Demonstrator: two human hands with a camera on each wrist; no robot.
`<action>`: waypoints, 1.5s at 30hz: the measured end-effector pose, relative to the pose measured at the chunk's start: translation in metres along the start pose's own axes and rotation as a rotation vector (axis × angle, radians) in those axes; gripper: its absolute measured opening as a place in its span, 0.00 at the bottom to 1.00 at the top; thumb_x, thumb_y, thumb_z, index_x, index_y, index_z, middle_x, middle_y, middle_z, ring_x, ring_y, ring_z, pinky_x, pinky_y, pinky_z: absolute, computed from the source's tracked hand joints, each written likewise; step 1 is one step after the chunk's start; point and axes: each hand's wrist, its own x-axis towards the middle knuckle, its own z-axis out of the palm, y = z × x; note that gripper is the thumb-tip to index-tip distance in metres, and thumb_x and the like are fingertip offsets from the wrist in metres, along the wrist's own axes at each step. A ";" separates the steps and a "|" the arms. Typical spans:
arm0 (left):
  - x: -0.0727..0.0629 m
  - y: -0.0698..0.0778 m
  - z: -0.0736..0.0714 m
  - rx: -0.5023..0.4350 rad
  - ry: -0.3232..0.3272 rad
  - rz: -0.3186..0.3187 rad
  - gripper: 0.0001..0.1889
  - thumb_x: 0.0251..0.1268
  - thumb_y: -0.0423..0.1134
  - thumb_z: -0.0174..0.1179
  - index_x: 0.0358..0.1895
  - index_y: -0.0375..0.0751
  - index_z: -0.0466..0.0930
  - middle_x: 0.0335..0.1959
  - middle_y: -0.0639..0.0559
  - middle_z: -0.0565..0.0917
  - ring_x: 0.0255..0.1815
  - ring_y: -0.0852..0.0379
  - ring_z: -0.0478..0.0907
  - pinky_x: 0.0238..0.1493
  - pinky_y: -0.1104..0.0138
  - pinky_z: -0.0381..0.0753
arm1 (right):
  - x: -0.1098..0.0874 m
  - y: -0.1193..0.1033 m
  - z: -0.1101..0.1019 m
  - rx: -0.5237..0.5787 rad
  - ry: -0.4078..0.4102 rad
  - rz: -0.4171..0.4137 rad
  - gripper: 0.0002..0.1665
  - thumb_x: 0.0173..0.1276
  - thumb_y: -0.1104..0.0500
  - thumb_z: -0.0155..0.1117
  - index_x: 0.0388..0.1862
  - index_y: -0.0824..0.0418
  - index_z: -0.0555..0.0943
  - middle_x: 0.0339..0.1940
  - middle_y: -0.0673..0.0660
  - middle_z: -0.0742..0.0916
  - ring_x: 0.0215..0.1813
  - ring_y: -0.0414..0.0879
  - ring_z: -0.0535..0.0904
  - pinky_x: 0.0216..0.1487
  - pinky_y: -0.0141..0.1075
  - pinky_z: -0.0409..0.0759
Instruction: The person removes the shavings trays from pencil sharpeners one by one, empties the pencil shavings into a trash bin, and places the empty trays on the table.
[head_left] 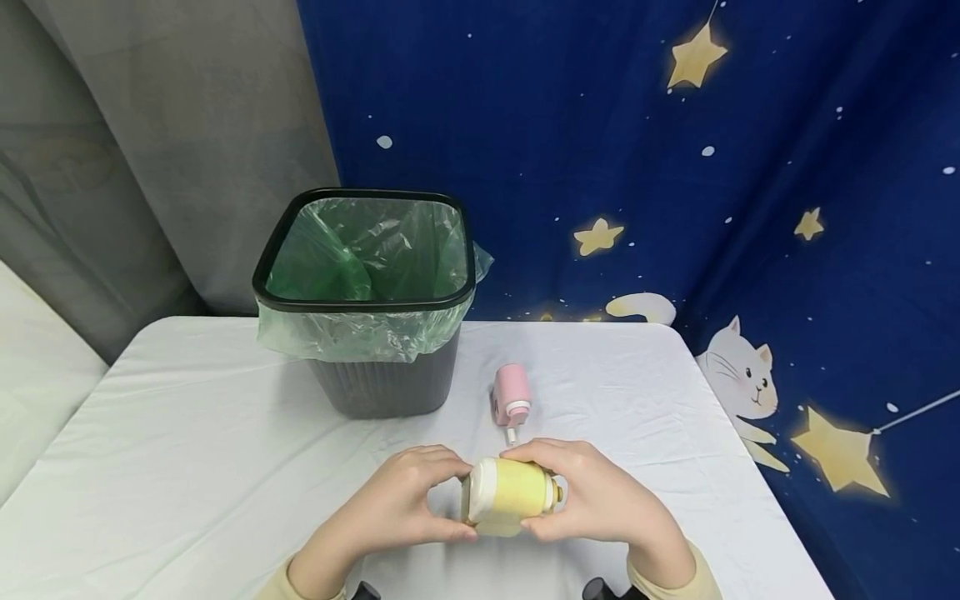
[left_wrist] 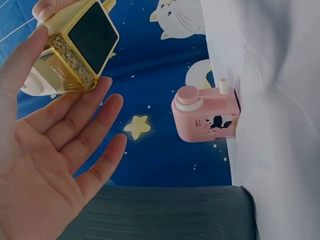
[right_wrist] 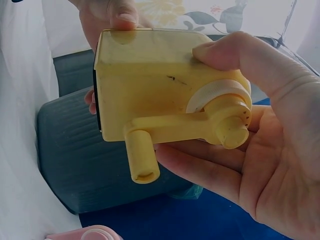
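Note:
A yellow hand-crank pencil sharpener (head_left: 517,488) lies sideways between both hands, above the table's near part. My left hand (head_left: 415,492) holds its base end between thumb and fingertips. On the crank end, my right hand (head_left: 592,492) grips the body with the thumb on one side and fingers on the other. The crank handle (right_wrist: 142,157) shows in the right wrist view. In the left wrist view, shavings show through the sharpener's clear bin (left_wrist: 70,62). A pink crank pencil sharpener (head_left: 512,393) with a panda picture stands on the table just beyond the hands.
A dark grey trash bin (head_left: 382,383), lined with a green plastic bag (head_left: 360,329), stands at the back left of the table. White cloth covers the table (head_left: 202,450). Behind hangs a blue curtain (head_left: 525,125) with stars, beside a grey one (head_left: 217,125).

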 end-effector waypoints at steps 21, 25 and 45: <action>-0.012 -0.017 -0.022 -0.016 0.078 -0.119 0.29 0.42 0.48 0.77 0.49 0.38 0.82 0.46 0.55 0.83 0.48 0.56 0.79 0.50 0.60 0.78 | -0.018 0.004 -0.023 -0.117 0.145 0.109 0.37 0.44 0.64 0.78 0.57 0.54 0.78 0.46 0.46 0.83 0.38 0.39 0.77 0.37 0.33 0.78; -0.014 -0.018 -0.025 -0.005 0.107 -0.135 0.29 0.39 0.47 0.78 0.49 0.40 0.83 0.46 0.55 0.83 0.48 0.56 0.79 0.50 0.60 0.78 | -0.017 0.004 -0.024 -0.137 0.151 0.162 0.36 0.44 0.64 0.78 0.55 0.52 0.78 0.45 0.44 0.83 0.37 0.38 0.77 0.37 0.33 0.78; -0.014 -0.020 -0.036 0.002 0.137 -0.097 0.29 0.38 0.45 0.79 0.49 0.40 0.82 0.47 0.54 0.82 0.47 0.55 0.79 0.48 0.60 0.79 | -0.006 0.022 -0.014 -0.226 0.094 0.385 0.30 0.43 0.60 0.77 0.47 0.52 0.76 0.36 0.41 0.81 0.32 0.37 0.75 0.33 0.33 0.76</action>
